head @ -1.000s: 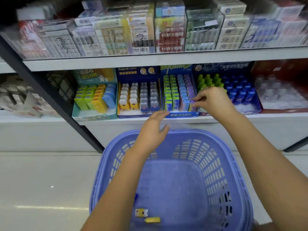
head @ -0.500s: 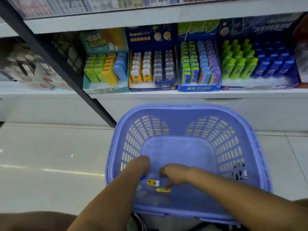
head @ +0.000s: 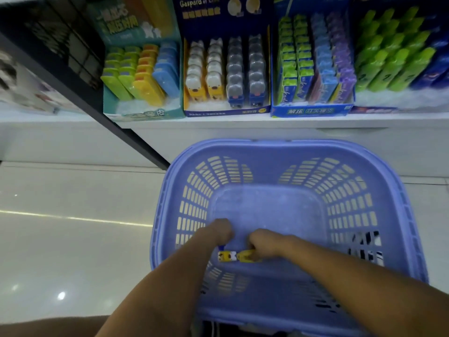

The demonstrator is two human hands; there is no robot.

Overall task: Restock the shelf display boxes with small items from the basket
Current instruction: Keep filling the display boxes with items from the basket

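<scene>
A lilac plastic basket (head: 398,215) stands on the floor below the shelf. Both my hands reach down to its bottom. My left hand (head: 220,231) is curled, with a small blue item (head: 220,247) showing just under its fingers. My right hand (head: 266,242) pinches a small yellow item (head: 246,255). Between the two hands lies a yellow-and-white dog-shaped item (head: 227,256). On the shelf above stand the display boxes: a teal one (head: 143,110), a navy one (head: 226,110) with rows of dog-shaped items, and a blue one (head: 313,110) with green, blue and purple packs.
A box of green and blue bottles (head: 398,57) sits at the far right of the shelf. A dark slanted shelf post (head: 102,110) runs down to the floor left of the basket. Glossy white floor tiles (head: 73,239) spread to the left.
My view dropped from the shelf to the basket. Both hands came down from the shelf front into the basket bottom and closed on the small items there.
</scene>
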